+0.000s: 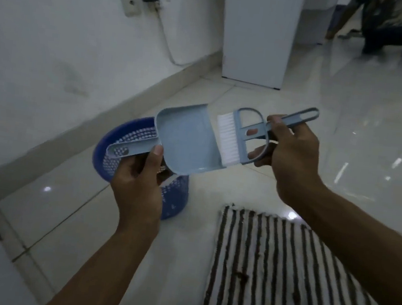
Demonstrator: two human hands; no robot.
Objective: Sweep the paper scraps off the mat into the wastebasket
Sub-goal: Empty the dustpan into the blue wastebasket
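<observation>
- The left hand [139, 183] grips the handle of a light blue dustpan [186, 138], fingers curled round it and thumb pressed on top.
- The right hand [292, 157] clasps the slotted handle of a matching brush [247, 132], fingers wrapped round it.
- The brush's white bristles [226, 137] lie against the open lip of the dustpan.
- Both tools are held in the air over a blue mesh wastebasket [175, 199], which stands on the tiled floor [75, 213] near the wall.
- The striped mat [281, 274] lies on the floor just right of the wastebasket, with a small dark fleck [242, 277] on it.
- A cable [166, 43] hangs from a wall socket [130, 4]; a white cabinet [258, 33] stands behind.
</observation>
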